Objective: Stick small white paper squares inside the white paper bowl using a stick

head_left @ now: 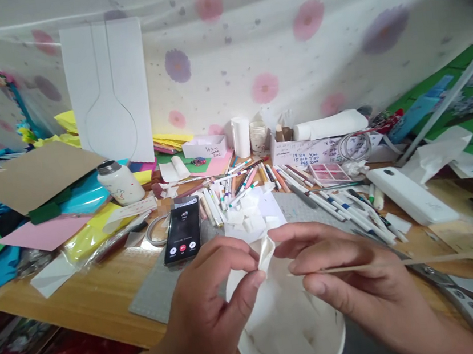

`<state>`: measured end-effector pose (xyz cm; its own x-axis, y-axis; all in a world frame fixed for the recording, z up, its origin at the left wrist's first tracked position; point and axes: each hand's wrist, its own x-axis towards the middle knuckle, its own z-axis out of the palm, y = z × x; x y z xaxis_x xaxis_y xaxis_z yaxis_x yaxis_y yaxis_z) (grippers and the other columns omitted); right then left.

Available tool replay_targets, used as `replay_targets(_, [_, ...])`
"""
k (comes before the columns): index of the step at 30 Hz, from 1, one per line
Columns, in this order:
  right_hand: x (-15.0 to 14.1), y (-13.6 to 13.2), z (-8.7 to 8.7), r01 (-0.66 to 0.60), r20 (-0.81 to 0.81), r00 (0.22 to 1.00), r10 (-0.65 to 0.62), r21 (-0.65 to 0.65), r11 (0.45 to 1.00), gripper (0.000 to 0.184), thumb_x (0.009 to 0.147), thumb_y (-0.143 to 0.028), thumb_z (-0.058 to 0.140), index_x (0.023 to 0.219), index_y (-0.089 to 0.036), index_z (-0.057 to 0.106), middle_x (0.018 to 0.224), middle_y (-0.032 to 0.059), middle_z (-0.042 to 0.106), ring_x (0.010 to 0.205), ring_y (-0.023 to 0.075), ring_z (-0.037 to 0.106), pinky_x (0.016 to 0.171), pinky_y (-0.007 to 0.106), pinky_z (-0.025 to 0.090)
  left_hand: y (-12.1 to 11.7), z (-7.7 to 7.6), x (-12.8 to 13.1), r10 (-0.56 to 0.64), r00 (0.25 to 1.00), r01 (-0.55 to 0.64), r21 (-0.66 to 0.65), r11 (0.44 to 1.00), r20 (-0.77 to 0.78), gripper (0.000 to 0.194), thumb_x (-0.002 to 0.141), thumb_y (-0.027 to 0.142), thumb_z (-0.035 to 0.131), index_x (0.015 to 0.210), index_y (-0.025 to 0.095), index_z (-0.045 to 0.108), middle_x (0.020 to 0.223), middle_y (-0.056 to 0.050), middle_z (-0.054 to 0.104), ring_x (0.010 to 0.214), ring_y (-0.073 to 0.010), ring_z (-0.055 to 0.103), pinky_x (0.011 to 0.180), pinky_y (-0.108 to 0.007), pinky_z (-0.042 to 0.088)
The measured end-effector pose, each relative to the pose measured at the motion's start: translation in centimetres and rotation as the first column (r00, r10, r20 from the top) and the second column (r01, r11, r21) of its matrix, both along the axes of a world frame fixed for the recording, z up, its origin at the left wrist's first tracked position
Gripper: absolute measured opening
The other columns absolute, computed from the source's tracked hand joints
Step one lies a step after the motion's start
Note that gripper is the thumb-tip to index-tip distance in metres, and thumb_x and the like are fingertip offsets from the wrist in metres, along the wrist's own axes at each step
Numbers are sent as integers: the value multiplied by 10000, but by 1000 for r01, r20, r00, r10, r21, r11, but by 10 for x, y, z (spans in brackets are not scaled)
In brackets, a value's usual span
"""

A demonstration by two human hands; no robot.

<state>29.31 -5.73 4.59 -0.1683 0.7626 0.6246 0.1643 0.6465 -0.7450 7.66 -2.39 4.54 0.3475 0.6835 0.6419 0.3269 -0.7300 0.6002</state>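
Observation:
My left hand [227, 278] pinches a small folded piece of white paper [265, 254] between thumb and fingers. Close by on the right, my right hand [345, 270] grips a thin pale stick [381, 265] between thumb and fingers, its long end reaching off to the right. The right index finger comes up to the paper's edge; whether it touches, I cannot tell. Below both hands is a white bowl [336, 337] with pale pieces lying inside. Loose white paper pieces [253, 221] lie on a white sheet just beyond.
A smartphone [182, 229] lies left of the hands on a grey mat [152, 296]. Markers [333, 208] spread across the middle. Scissors [470, 292] lie at right, near a white power bank [411, 196]. A white bottle [120, 182] stands at left beside coloured paper sheets.

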Motion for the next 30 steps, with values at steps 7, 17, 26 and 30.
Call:
replay_targets(7, [0,3,4,-38,46,998,35,65,997,197,891,-61,741,1012,-214,770,1081,59,805,1055,148,761,918,203,602,1,1,0,20,1000,-20,15,1000,-11,151,867,99,657,838,247,649,851,49,709,783,-97,703,721,-179,554])
replay_targets(17, [3,5,2,-75,64,996,70,75,994,180,905,-101,751,1027,-230,782,997,67,796,958,182,778,843,293,635,1,2,1,-7,998,13,-104,995,58,142,874,123,655,801,244,672,834,42,741,761,-122,716,684,-207,549])
replay_targets(26, [19,22,-16,61,-176,983,-61,-6,998,114,951,-244,728,933,-307,822,893,25,811,984,231,754,887,376,620,5,3,-2,148,985,-108,-359,927,87,166,887,279,616,740,210,654,715,5,694,624,-142,620,554,-233,481])
replay_targets(30, [27,39,-27,411,55,911,-410,-11,912,100,884,-272,782,791,-245,806,915,65,812,946,280,763,899,450,593,5,4,-2,150,986,-109,-393,913,74,194,899,319,593,740,214,630,692,11,658,604,-145,580,543,-248,464])
